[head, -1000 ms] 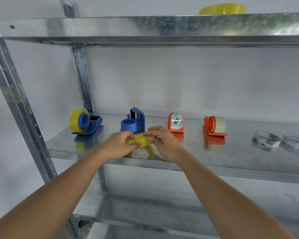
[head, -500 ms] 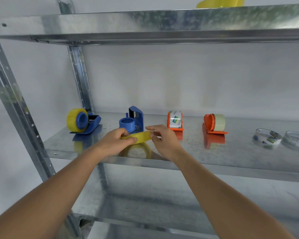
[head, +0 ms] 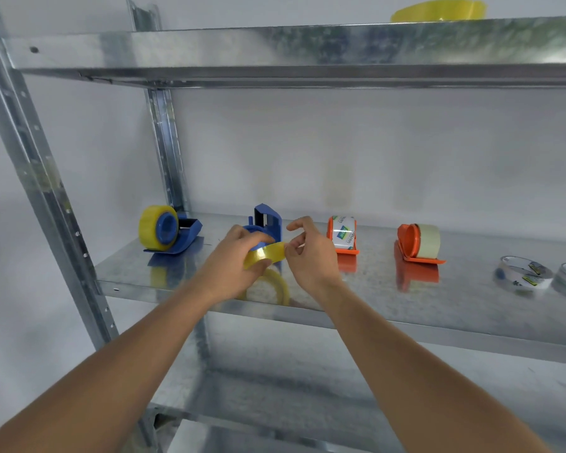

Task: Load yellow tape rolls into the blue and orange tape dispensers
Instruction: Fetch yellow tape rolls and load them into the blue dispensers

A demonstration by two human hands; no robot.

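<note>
Galvanised metal shelf, centre frame: left hand closed around yellow tape roll, held just above the shelf before an empty blue dispenser. Right hand pinches the roll's right edge, remaining fingers loosely spread. Left: blue dispenser loaded with yellow tape; right: two orange dispensers.

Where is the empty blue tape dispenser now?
On the middle shelf, the empty blue dispenser stands just behind both hands, between the loaded blue dispenser and an orange dispenser.

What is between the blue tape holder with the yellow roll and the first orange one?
In the head view, an empty blue dispenser stands between them, with the left hand and right hand holding a yellow tape roll in front.
</note>
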